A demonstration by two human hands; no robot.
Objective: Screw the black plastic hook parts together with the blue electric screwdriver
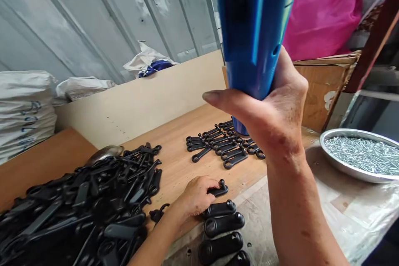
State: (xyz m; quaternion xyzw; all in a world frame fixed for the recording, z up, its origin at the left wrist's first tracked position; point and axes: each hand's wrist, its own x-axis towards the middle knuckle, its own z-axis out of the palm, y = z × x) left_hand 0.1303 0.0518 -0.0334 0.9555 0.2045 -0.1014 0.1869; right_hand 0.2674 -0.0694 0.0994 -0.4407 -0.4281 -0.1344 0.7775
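Right hand (277,120) on blue tube (252,20), left hand (196,195) on black plastic part (220,191)

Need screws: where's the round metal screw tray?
In the head view, the round metal tray of silver screws sits far right, beside the right hand gripping a blue tube.

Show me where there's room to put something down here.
Bare wood lies between the heap of black parts and the black rows, above the left hand. More lies behind the rows, by the cream board. It's crowded at the heap and the black handles.
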